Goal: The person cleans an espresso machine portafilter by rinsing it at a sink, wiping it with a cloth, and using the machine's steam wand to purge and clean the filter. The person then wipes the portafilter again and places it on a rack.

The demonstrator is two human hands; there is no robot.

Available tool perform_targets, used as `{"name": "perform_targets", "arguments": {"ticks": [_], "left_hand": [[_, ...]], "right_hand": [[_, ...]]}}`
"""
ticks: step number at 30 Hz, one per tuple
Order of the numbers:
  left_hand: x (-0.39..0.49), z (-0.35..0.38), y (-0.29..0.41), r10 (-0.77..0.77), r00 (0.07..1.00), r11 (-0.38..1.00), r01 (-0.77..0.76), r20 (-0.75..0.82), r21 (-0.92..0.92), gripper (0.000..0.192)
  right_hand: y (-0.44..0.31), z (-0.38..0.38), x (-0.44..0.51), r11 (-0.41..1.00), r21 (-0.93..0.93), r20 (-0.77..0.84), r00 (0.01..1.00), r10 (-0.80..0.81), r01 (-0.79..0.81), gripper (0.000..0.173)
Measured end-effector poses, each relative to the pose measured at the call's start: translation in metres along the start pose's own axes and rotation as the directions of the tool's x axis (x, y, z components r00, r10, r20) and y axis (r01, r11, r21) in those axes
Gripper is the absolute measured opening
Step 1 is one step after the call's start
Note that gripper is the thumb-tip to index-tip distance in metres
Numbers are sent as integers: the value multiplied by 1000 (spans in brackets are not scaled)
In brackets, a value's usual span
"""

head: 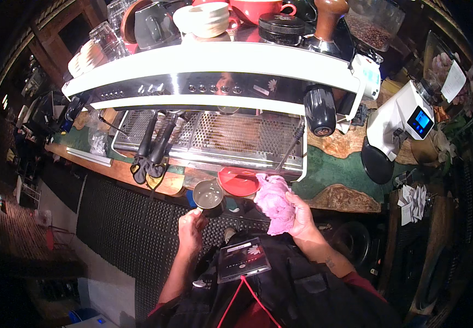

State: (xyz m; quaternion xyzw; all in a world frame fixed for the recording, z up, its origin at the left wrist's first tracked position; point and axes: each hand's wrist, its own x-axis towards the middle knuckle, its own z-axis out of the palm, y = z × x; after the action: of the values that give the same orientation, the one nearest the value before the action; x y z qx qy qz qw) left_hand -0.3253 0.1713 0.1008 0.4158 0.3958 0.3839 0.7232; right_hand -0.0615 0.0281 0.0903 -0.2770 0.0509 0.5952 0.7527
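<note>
My left hand (pixel 192 227) grips the handle of a steel milk pitcher (pixel 208 194), held in front of the counter with its mouth facing up. White spots show inside it. A crumpled pink cloth (pixel 275 205) is bunched in my right hand (pixel 302 214). Between pitcher and cloth sits a red dish (pixel 238 182) at the counter's front edge; whether it is a cup or a saucer I cannot tell. Just beyond the cloth, a steam wand (pixel 291 145) angles down over the drip tray (pixel 224 133) of the espresso machine (pixel 207 57).
Two portafilters (pixel 154 141) with black handles jut from the machine at left. Cups (pixel 211 20) and a wooden-handled tamper (pixel 331 20) stand on top. A white grinder (pixel 400 119) stands right on the green-and-wood counter (pixel 339 170). Paper slips (pixel 412 203) stick up nearby.
</note>
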Motion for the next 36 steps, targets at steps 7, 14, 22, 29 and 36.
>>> {"name": "perform_targets", "arguments": {"ticks": [7, 14, 22, 29, 36], "left_hand": [[0, -8, -4, 28, 999, 1000, -28, -22, -7, 31], [0, -10, -4, 37, 999, 999, -38, 31, 8, 33], [2, -10, -6, 26, 998, 999, -28, 60, 41, 35], [12, -2, -6, 37, 998, 999, -37, 58, 0, 37], [13, 0, -6, 128, 990, 992, -127, 66, -30, 40]], "right_hand": [[6, 18, 4, 930, 250, 103, 947, -303, 270, 46], [8, 51, 16, 846, 98, 174, 828, -533, 524, 50], [-9, 63, 54, 973, 28, 520, 828, -209, 228, 46], [-1, 3, 79, 950, -86, 318, 912, -259, 300, 33], [28, 8, 46, 125, -808, 514, 793, -327, 575, 29]]}}
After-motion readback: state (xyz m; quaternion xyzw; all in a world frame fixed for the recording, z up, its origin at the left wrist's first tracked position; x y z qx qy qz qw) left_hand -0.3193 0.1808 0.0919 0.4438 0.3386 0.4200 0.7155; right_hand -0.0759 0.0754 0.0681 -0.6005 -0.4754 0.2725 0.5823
